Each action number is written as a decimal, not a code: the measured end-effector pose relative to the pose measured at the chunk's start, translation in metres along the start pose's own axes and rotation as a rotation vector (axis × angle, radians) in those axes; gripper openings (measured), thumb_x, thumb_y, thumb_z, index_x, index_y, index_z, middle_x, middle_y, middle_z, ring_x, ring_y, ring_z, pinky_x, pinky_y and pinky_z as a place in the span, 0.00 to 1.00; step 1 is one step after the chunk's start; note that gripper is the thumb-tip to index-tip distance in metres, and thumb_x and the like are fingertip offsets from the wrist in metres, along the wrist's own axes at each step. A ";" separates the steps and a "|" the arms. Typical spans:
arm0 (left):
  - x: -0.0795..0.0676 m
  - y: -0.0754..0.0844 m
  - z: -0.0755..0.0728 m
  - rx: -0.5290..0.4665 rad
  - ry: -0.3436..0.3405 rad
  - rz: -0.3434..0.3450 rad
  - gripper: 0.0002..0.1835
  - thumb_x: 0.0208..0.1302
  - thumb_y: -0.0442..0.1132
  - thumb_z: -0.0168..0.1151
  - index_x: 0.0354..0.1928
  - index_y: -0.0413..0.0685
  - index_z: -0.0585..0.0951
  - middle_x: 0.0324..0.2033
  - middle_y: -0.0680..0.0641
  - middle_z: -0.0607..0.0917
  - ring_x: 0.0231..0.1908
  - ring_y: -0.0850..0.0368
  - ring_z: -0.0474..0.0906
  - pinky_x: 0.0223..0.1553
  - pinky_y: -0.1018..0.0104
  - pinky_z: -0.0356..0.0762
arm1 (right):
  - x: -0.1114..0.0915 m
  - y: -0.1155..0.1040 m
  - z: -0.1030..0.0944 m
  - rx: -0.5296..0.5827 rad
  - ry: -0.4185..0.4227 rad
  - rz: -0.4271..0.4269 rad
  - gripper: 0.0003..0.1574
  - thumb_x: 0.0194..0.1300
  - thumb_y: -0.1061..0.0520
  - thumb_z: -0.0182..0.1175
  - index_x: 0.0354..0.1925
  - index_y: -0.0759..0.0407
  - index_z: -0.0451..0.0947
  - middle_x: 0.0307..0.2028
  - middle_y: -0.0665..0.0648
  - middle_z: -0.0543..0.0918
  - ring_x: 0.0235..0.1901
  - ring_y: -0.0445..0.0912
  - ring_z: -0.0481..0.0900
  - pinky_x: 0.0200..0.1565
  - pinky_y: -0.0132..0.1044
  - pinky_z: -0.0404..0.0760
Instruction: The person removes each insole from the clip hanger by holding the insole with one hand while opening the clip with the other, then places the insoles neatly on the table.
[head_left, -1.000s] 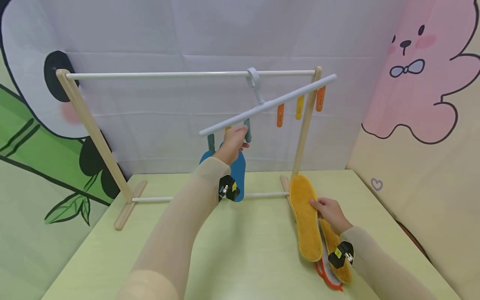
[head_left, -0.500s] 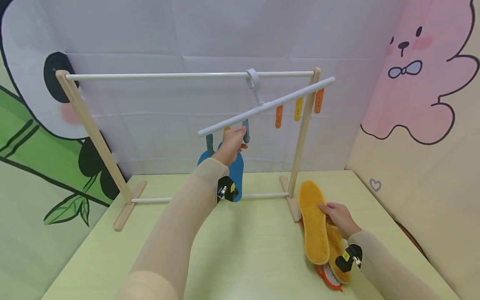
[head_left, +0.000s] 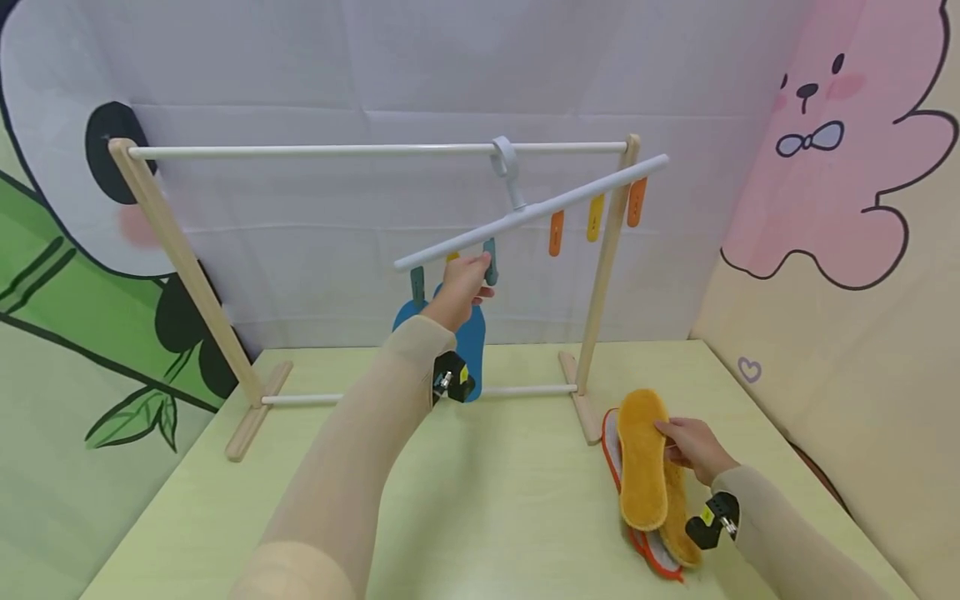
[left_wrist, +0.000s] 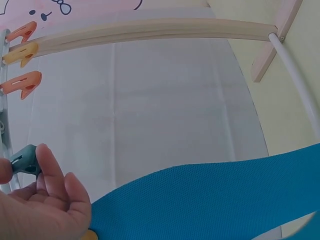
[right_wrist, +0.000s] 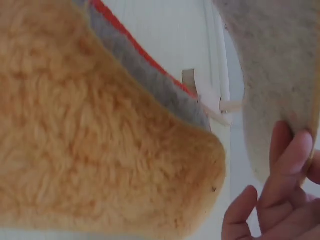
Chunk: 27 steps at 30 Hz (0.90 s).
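Observation:
My left hand [head_left: 459, 292] pinches a teal clip [left_wrist: 25, 161] under the grey-white hanger [head_left: 534, 213] between thumb and index finger. Left of that clip, blue insoles [head_left: 471, 354] hang below the hanger's low end, partly hidden by my left hand and wrist. My right hand [head_left: 699, 446] pinches the side edge of a fuzzy yellow insole [head_left: 643, 458] between thumb and fingers. Its grey underside [right_wrist: 280, 60] faces the right wrist camera. Beneath it, overlapped in the head view, lie a second yellow insole [right_wrist: 125, 145] and grey insoles with red edging [head_left: 612, 437].
The hanger hooks over the top bar [head_left: 315, 152] of a wooden-legged rack [head_left: 187, 275] and tilts up to the right. Orange clips [head_left: 557, 233] and a yellow clip [head_left: 596, 218] hang along its raised side. A pale table [head_left: 487, 517] lies below.
My right hand has drawn the yellow insole down and to the right, back over the pile, uncovering more of the red-edged insole. The left hand keeps its place on the teal clip.

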<state>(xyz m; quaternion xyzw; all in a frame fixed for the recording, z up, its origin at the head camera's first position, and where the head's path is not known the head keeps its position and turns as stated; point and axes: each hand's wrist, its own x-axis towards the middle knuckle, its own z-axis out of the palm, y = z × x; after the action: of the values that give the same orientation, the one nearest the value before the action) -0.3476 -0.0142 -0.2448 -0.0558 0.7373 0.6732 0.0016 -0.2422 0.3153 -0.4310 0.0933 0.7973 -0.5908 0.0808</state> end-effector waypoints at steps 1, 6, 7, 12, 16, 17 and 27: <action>0.000 0.000 0.000 -0.003 -0.003 -0.001 0.23 0.73 0.50 0.50 0.63 0.45 0.73 0.49 0.45 0.75 0.29 0.55 0.73 0.38 0.65 0.65 | 0.000 0.001 -0.003 0.002 -0.006 0.005 0.16 0.73 0.56 0.49 0.40 0.70 0.74 0.22 0.48 0.75 0.19 0.39 0.72 0.28 0.31 0.75; -0.001 -0.001 -0.001 -0.011 -0.015 -0.002 0.24 0.73 0.49 0.50 0.65 0.46 0.71 0.54 0.45 0.74 0.28 0.57 0.74 0.38 0.65 0.65 | -0.001 0.007 -0.015 -0.006 -0.007 0.032 0.18 0.75 0.55 0.47 0.44 0.72 0.72 0.23 0.48 0.75 0.21 0.40 0.72 0.29 0.32 0.74; -0.001 -0.001 -0.001 -0.011 -0.013 -0.003 0.24 0.73 0.49 0.50 0.66 0.46 0.71 0.54 0.46 0.74 0.28 0.57 0.74 0.39 0.64 0.65 | -0.002 0.008 -0.017 -0.010 -0.010 0.035 0.19 0.75 0.55 0.47 0.45 0.73 0.72 0.24 0.48 0.75 0.21 0.40 0.72 0.30 0.32 0.74; -0.001 0.000 -0.001 -0.015 -0.011 -0.006 0.24 0.73 0.49 0.50 0.65 0.46 0.72 0.53 0.45 0.75 0.28 0.57 0.73 0.41 0.63 0.65 | -0.005 0.009 -0.025 -0.033 -0.013 0.060 0.24 0.76 0.53 0.45 0.50 0.76 0.68 0.27 0.49 0.76 0.25 0.42 0.75 0.32 0.33 0.75; -0.001 0.001 -0.001 -0.012 -0.012 0.000 0.23 0.73 0.49 0.50 0.65 0.46 0.72 0.54 0.45 0.75 0.30 0.55 0.73 0.46 0.59 0.66 | -0.006 0.011 -0.027 -0.036 -0.008 0.083 0.27 0.76 0.52 0.44 0.52 0.78 0.66 0.28 0.50 0.77 0.26 0.42 0.76 0.33 0.34 0.74; -0.001 0.001 -0.001 -0.011 -0.011 -0.001 0.24 0.73 0.49 0.50 0.65 0.46 0.71 0.55 0.45 0.74 0.31 0.55 0.73 0.47 0.59 0.66 | -0.006 0.012 -0.027 -0.035 -0.009 0.087 0.27 0.76 0.51 0.44 0.52 0.78 0.66 0.28 0.50 0.77 0.26 0.42 0.76 0.33 0.34 0.74; -0.001 0.000 -0.010 -0.064 0.010 -0.045 0.23 0.73 0.49 0.50 0.64 0.46 0.71 0.54 0.46 0.72 0.36 0.54 0.69 0.49 0.58 0.67 | -0.011 0.024 -0.037 -0.047 -0.051 0.124 0.23 0.76 0.54 0.43 0.51 0.77 0.66 0.28 0.51 0.76 0.27 0.43 0.75 0.34 0.35 0.73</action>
<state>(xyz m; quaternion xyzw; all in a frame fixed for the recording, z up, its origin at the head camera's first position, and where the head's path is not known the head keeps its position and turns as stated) -0.3457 -0.0237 -0.2441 -0.0759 0.7141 0.6958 0.0112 -0.2264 0.3567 -0.4402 0.1253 0.8015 -0.5678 0.1398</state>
